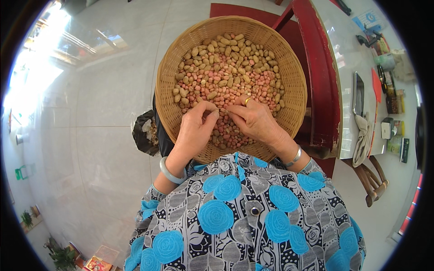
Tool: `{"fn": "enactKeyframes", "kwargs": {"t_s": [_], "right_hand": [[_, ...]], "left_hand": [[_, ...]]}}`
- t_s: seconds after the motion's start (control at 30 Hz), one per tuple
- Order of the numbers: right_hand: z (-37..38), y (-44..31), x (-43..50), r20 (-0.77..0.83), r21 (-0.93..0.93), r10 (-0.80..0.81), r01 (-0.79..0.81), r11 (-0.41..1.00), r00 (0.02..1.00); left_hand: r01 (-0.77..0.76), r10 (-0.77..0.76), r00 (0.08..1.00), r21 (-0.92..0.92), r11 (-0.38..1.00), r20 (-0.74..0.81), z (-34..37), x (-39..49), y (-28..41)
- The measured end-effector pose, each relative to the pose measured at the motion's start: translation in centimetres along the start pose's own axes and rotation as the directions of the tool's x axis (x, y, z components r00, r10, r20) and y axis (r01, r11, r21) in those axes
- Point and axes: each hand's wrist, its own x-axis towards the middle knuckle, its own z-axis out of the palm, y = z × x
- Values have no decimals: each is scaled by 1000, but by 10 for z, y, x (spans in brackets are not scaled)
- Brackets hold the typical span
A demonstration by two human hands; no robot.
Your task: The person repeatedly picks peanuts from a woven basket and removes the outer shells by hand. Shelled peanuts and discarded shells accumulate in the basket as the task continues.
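A round woven wicker basket (pixel 295 88) lies before me, holding unshelled peanuts (pixel 227 41) mostly towards its far side and pink shelled peanut kernels (pixel 225 73) through the middle. Darker kernels (pixel 225 132) lie at the near side, beneath my wrists. Over the near half of the basket my left hand (pixel 200 125) pinches thumb and forefinger together at a small peanut piece. My right hand (pixel 252 118), with a gold ring, meets it from the right, its fingertips closed on the same small piece. The piece is mostly hidden between the fingertips of both hands.
A black plastic bag (pixel 144 132) with peanut shells stands left of the basket. To the right is a red wooden table frame (pixel 320 74) under a pale tabletop (pixel 347 101), which holds a cleaver-like dark blade, a cloth (pixel 362 139) and jars. A wooden chair (pixel 373 183) stands below it.
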Motion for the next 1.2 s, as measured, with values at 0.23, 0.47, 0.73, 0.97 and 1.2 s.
{"fn": "enactKeyframes", "kwargs": {"t_s": [0.23,0.47,0.73,0.97,1.2], "right_hand": [[-5,-10,5,26,-4,-65,65,998,998],[-9,-19,12,59,-61,-63,67,996,996],[-18,-10,16,216,-100,-1,23,995,976],[1,3,58,181,-155,-142,170,973,973],[5,-2,66,185,-8,-65,67,998,981]], "left_hand": [[296,-264,955,-505,811,136,4,3,7],[175,-166,984,-479,860,61,-1,-4,10],[-123,-76,869,-363,924,-488,-110,-43,-6],[550,-370,790,300,779,-488,-140,-66,-90],[60,35,789,134,989,-613,-105,-53,-32]]}}
